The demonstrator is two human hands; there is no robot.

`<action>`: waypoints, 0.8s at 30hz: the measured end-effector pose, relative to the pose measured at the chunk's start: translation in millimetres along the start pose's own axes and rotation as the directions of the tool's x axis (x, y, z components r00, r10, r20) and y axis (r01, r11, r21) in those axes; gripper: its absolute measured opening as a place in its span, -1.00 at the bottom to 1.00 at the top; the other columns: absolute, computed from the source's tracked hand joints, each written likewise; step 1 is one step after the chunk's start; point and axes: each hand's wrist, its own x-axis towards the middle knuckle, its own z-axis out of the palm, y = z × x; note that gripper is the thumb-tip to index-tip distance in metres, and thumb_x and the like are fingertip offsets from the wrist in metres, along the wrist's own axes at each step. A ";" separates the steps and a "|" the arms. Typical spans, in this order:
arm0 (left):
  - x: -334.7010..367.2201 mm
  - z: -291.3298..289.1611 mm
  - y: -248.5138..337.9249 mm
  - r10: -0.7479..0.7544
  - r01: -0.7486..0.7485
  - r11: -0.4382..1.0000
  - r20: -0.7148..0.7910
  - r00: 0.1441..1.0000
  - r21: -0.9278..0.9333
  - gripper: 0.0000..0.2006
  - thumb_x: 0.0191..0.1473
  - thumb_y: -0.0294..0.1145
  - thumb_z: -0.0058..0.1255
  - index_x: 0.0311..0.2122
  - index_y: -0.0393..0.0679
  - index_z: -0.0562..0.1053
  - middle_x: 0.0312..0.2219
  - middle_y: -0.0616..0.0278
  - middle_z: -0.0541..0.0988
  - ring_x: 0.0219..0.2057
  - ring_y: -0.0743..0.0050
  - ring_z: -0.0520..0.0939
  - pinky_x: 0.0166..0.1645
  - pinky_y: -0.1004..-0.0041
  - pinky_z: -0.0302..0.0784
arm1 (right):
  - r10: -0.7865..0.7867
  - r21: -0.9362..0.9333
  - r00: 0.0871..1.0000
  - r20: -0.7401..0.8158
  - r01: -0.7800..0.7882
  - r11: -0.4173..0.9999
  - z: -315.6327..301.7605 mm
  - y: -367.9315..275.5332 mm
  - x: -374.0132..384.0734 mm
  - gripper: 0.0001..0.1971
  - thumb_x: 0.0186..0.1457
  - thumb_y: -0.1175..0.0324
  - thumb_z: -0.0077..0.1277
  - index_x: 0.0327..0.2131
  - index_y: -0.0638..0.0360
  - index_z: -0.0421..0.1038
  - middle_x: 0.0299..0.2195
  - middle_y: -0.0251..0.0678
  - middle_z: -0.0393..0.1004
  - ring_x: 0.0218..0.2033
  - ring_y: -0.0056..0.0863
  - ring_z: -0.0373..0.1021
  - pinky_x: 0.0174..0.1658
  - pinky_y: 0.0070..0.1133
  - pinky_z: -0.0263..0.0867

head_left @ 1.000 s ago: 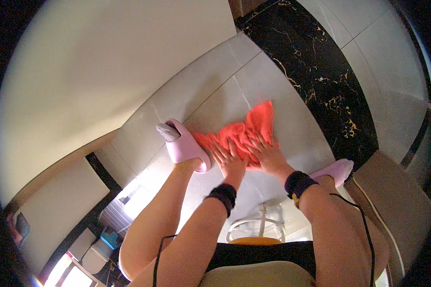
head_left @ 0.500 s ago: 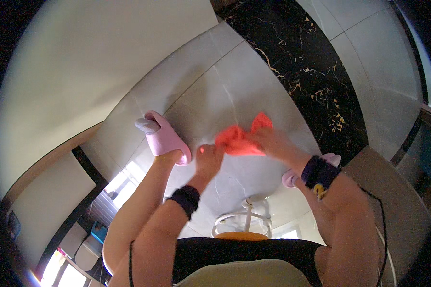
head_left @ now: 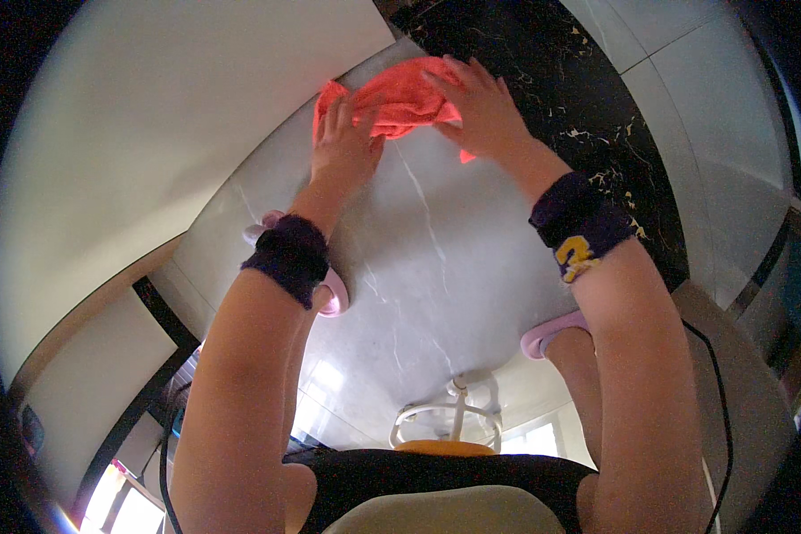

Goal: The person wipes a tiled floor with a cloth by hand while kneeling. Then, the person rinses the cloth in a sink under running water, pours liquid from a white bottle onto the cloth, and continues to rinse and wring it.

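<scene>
A crumpled coral-red cloth (head_left: 405, 93) lies on the grey tiled floor, in the corner between the white wall and the black marble strip. On its left end rests my left hand (head_left: 343, 147), fingers stretched out. My right hand (head_left: 485, 111) touches the right end of the cloth with its fingers spread and the thumb apart. A small corner of the cloth shows below the right palm. Both wrists wear dark bands; the right one (head_left: 583, 222) has a yellow mark.
The white wall (head_left: 187, 98) bounds the floor (head_left: 400, 258) on the left. Black gold-veined marble (head_left: 543, 71) crosses at the right. My feet in pink slippers (head_left: 552, 331) stand either side. A white-framed stool base (head_left: 454, 414) is at the bottom. Dark cables (head_left: 716, 400) run beside my arms.
Both hands have reached forward with the cloth, from the middle of the floor to the far corner. The bunched cloth is now more spread out, and my fingers have straightened over it.
</scene>
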 end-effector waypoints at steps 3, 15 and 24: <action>7.4 28.4 -19.4 0.054 -0.055 0.992 -0.017 0.998 -0.116 -0.40 0.15 -0.03 -0.13 0.29 0.21 0.08 0.31 0.16 -0.02 0.32 -0.07 -0.05 0.28 -0.03 0.09 | 0.034 -0.268 0.973 0.226 0.029 0.963 20.4 -20.8 1.6 -0.31 0.11 0.03 0.00 0.29 -0.39 -0.04 0.34 -0.28 -0.12 0.34 -0.11 -0.18 0.28 -0.01 -0.15; -80.6 78.1 6.2 -0.160 0.172 0.984 0.166 0.973 -0.056 -0.38 0.19 0.14 -0.30 0.33 0.45 -0.09 0.36 0.28 -0.28 0.35 -0.11 -0.27 0.14 -0.46 0.01 | -0.080 -0.168 0.977 0.199 0.115 0.979 46.6 -42.9 -65.5 -0.39 0.05 -0.10 -0.01 0.21 -0.59 0.11 0.33 -0.45 -0.09 0.37 -0.12 -0.29 0.19 0.26 -0.31; -196.4 71.4 86.8 -0.156 0.181 0.974 0.176 0.972 -0.136 -0.36 0.17 0.08 -0.22 0.32 0.43 -0.06 0.36 0.27 -0.27 0.35 -0.10 -0.28 0.12 -0.54 -0.04 | -0.056 -0.055 0.975 0.216 0.070 0.996 33.4 -58.2 -195.8 -0.39 0.01 0.00 0.02 0.19 -0.56 0.17 0.35 -0.46 -0.14 0.38 -0.13 -0.33 0.22 0.24 -0.43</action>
